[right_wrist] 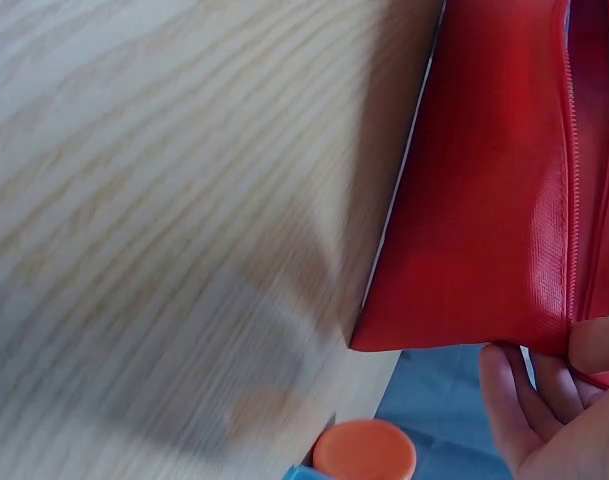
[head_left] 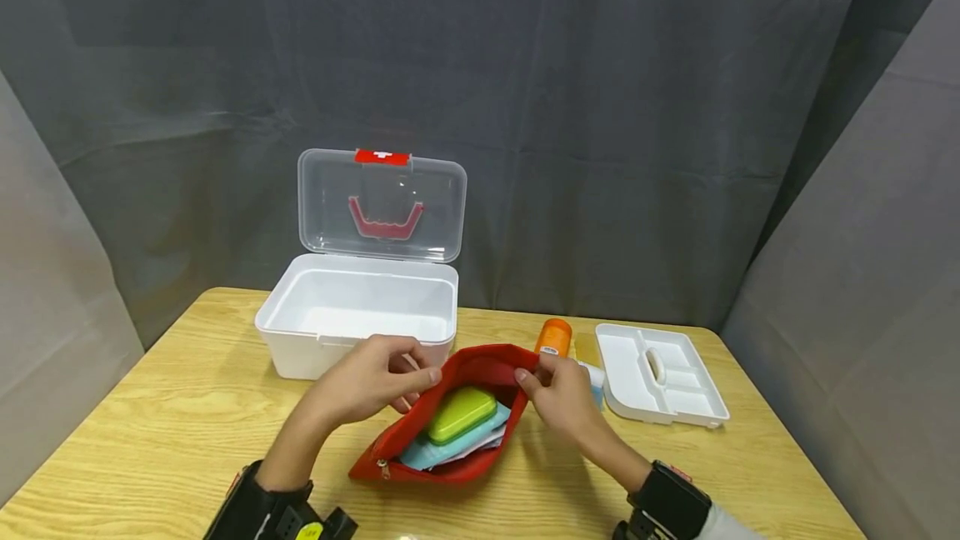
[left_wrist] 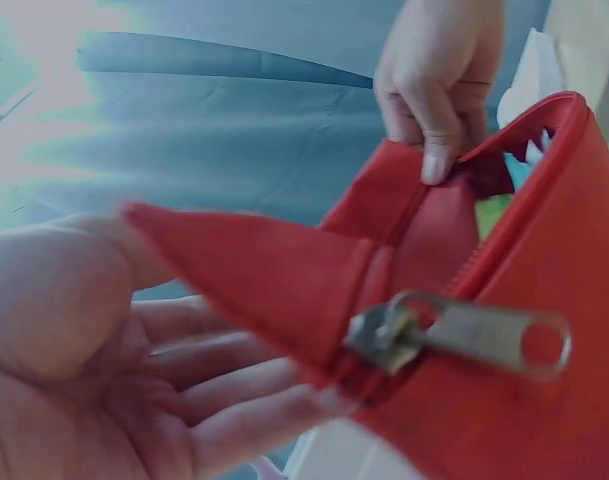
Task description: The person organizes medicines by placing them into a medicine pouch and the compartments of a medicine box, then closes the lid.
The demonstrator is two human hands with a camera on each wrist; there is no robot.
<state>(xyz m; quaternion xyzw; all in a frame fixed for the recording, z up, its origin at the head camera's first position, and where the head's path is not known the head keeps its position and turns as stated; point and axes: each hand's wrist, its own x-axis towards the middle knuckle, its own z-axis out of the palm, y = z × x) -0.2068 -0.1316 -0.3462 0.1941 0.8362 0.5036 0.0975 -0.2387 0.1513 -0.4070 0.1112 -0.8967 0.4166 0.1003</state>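
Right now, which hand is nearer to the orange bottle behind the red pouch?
Right. The right hand pinches the red pouch's far rim just in front of the orange bottle; the left hand holds the opposite rim, across the pouch's opening.

The red pouch (head_left: 450,432) I pinch open feels like finely grained, faintly shiny coated cloth, with a dull metal zipper pull (left_wrist: 464,335). Inside lies a smooth, glossy green plastic case (head_left: 460,413). At 12 o'clock stands a matt white plastic box (head_left: 358,315) with a clear glossy lid (head_left: 381,202). The table (head_left: 172,415) is light, grained wood.
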